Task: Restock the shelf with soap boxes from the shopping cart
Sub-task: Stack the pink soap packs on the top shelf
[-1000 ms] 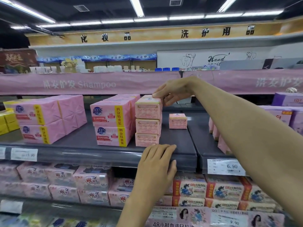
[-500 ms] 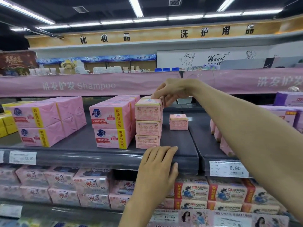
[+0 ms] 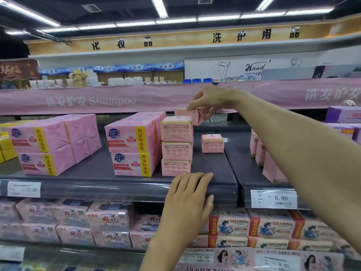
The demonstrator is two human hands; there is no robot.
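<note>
**Right hand up, box pinched**

Since a second ago my right hand [image 3: 211, 100] has risen off the stack [image 3: 176, 145], fingers and thumb pinching a tilted soap box [image 3: 193, 115] just behind its top. My left hand [image 3: 187, 192] lies flat on the shelf [image 3: 214, 169] edge. Three boxes are stacked with a single box [image 3: 212, 143] beside them. Much bare shelf is left to fill, I judge.
</note>
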